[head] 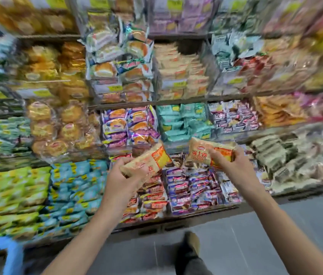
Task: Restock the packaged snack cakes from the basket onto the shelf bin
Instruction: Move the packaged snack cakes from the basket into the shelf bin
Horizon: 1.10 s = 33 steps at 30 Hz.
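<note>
Blurred snack shelves (176, 100) behind; left hand (125, 175) and right hand (234, 165) each grip a snack cake pack (200, 153), logo unreadable.

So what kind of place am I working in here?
Most likely a shop's snack aisle: tiered shelves packed with wrapped cakes, yellow price tags on the bin fronts, and each hand, left and right, holding a beige-and-orange packaged snack cake.

Basket (7, 253) left, shelves (176, 100) ahead.
</note>
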Each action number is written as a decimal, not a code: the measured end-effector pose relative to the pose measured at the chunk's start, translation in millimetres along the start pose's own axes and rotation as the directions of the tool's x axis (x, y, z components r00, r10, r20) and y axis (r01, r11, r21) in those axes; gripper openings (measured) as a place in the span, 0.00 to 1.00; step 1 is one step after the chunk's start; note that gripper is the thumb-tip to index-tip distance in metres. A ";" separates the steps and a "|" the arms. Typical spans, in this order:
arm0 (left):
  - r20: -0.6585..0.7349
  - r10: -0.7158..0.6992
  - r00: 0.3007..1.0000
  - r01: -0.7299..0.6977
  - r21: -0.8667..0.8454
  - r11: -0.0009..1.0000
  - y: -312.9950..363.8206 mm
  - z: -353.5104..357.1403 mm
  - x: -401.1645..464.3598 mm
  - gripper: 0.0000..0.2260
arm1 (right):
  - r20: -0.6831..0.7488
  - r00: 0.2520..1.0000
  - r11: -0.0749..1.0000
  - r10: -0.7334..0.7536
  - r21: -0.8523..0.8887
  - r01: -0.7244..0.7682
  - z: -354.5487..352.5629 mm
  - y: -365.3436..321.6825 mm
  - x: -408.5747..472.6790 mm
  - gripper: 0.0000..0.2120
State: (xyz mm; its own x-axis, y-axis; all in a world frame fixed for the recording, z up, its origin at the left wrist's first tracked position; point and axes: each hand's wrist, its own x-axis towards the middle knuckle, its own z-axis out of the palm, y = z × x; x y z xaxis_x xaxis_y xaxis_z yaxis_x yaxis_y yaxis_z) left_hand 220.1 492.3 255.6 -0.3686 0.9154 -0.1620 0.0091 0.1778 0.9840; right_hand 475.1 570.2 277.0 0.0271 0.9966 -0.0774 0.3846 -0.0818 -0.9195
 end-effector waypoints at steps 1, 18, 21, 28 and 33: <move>0.013 -0.008 1.000 0.008 0.021 1.000 9.3 20.1 16.4 0.07 | -0.004 1.000 1.000 -0.006 0.011 0.007 -12.6 2.7 23.7 0.14; -0.033 0.161 0.986 -0.145 0.280 0.949 196.1 187.7 277.7 0.14 | -0.019 0.971 0.962 -0.239 0.128 0.240 -91.6 -64.8 282.3 0.13; -0.021 0.226 0.974 -0.194 0.442 0.876 212.8 209.7 319.2 0.17 | -0.038 0.971 0.963 -0.235 0.125 0.238 -94.0 -71.9 295.6 0.09; 0.008 0.209 0.978 -0.172 0.596 0.785 206.1 264.8 409.5 0.13 | -0.039 0.978 0.971 -0.207 0.116 0.210 -91.2 -69.8 312.3 0.08; -0.043 0.200 0.979 -0.112 0.702 0.703 192.8 296.9 455.7 0.15 | -0.056 0.974 0.970 -0.218 0.097 0.222 -88.3 -65.4 315.2 0.07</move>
State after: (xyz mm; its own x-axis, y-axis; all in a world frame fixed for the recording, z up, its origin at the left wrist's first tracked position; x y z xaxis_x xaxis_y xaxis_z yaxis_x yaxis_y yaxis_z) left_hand 329.8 1051.0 349.5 -0.3991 0.9160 0.0412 0.7006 0.2757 0.6581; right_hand 540.0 890.2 346.9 -0.0060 0.9892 0.1462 0.2898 0.1417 -0.9465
